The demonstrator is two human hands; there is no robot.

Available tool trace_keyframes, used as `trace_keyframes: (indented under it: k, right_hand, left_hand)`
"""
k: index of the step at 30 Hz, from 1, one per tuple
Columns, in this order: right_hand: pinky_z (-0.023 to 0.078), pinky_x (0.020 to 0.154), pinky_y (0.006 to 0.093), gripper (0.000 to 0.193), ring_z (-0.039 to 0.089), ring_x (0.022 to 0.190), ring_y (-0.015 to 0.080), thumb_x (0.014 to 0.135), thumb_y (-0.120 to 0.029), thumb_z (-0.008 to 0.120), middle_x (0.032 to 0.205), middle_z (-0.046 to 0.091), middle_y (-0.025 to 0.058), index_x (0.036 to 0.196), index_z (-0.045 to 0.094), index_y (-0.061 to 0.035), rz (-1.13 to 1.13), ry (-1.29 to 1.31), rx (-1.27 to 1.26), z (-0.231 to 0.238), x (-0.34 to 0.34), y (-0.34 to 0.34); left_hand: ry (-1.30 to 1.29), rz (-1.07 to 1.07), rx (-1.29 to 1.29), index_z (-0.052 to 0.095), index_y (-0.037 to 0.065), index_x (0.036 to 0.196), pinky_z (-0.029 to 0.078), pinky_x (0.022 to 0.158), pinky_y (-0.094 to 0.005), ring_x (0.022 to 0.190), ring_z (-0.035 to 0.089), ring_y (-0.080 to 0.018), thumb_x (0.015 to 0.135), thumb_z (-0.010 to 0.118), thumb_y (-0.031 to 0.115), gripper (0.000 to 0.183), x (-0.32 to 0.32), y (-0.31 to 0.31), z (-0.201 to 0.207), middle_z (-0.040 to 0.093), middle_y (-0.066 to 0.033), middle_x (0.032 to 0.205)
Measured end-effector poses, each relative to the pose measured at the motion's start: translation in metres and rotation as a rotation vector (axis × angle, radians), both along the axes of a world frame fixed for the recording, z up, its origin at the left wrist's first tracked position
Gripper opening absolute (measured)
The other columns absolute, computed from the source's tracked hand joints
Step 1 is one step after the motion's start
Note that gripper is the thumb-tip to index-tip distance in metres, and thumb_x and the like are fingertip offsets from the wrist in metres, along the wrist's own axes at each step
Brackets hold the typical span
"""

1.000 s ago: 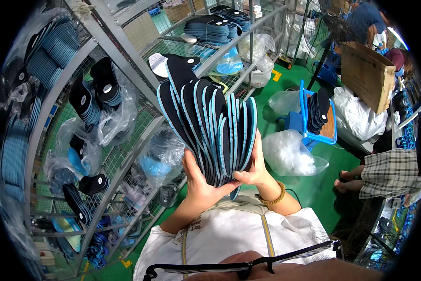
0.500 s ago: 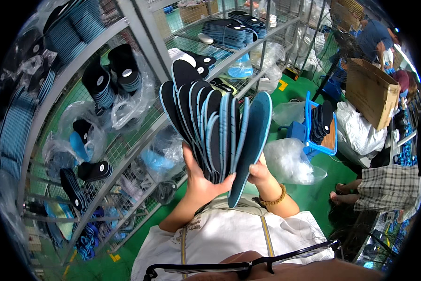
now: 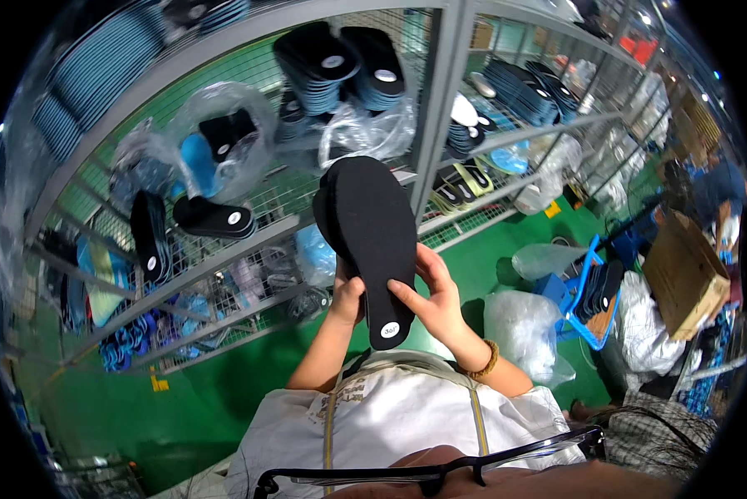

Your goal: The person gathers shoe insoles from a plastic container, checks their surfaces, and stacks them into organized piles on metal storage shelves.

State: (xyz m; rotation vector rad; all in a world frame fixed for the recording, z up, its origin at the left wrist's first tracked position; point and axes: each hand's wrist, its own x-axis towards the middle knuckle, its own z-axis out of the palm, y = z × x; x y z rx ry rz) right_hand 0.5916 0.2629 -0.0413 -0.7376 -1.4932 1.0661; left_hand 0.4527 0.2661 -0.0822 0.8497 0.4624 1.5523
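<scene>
In front of my chest I hold a stack of shoe insoles (image 3: 373,224), black side up, heel toward me, with a white round label on the heel. My right hand (image 3: 436,299) grips its right edge, thumb pressed on the black surface and fingers round the side. On the left edge, my left hand (image 3: 346,295) closes round the stack near its narrow middle; part of those fingers is hidden beneath. The toe ends point away toward the rack, and another insole's edge shows at the upper left of the stack.
A grey metal rack (image 3: 440,108) with mesh shelves stands ahead, holding insole stacks (image 3: 315,66) and clear plastic bags (image 3: 373,129). To the right are a blue crate (image 3: 594,328) with insoles, a cardboard box (image 3: 685,274) and a clear bag (image 3: 519,333) on the green floor.
The fanned-out insoles are now squared together and turned black face up. My hands have shifted along the edges. The view has swung left, toward the rack.
</scene>
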Motion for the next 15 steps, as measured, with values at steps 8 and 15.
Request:
trace_keyframes:
  k: [8, 15]
  right_hand:
    - [0.044, 0.068, 0.0258, 0.039, 0.053, 0.076, 0.0164, 0.068, -0.007, 0.065, 0.086, 0.056, 0.0118, 0.103, 0.05, 0.0012, -0.102, -0.194, 0.246, 0.024, -0.026, 0.019]
    - [0.045, 0.069, 0.0241, 0.047, 0.055, 0.08, 0.0153, 0.074, -0.009, 0.058, 0.095, 0.054, 0.0108, 0.114, 0.038, 0.0045, 0.032, 0.268, -0.186, 0.141, -0.036, 0.156]
  left_hand:
    - [0.056, 0.295, -0.007, 0.022, 0.004, 0.12, 0.036, 0.085, -0.0319, 0.103, 0.042, -0.0208, 0.061, 0.059, 0.01, 0.07, -0.051, -0.02, 0.003, 0.039, -0.0105, 0.112]
    - [0.047, 0.384, 0.023, 0.032, 0.002, 0.113, 0.041, 0.078, -0.0318, 0.089, 0.05, -0.0202, 0.058, 0.057, 0.008, 0.06, -0.093, -0.037, 0.029, 0.048, -0.0113, 0.1]
